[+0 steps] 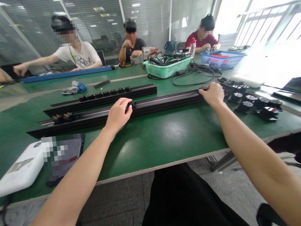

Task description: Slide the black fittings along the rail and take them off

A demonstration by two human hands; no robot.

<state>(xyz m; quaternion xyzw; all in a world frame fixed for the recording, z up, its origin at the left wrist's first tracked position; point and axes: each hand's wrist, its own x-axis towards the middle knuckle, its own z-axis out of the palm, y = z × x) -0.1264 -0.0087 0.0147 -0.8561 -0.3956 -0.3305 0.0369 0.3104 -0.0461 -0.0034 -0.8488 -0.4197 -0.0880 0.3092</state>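
A long black rail (pixel 162 102) with a slotted top lies across the green table before me. My left hand (pixel 119 114) is closed around a small black part (pixel 129 106) seated on the rail near its middle. At the rail's right end my right hand (pixel 213 93) is closed, its fingertips at another small dark part (pixel 203 88); the fingers partly hide it. More small black parts (pixel 66 116) sit at the left end of this rail. Behind it lies a second black rail (pixel 102 99), carrying a row of several similar black parts (pixel 106 93).
Several black and silver parts (pixel 249 100) are grouped at the right. A white device (pixel 19 169) and a dark phone (pixel 66 160) lie at the left front. Farther back are a green basket (pixel 167 69), a blue basket (pixel 223 60), a black cable (pixel 194 82) and several people.
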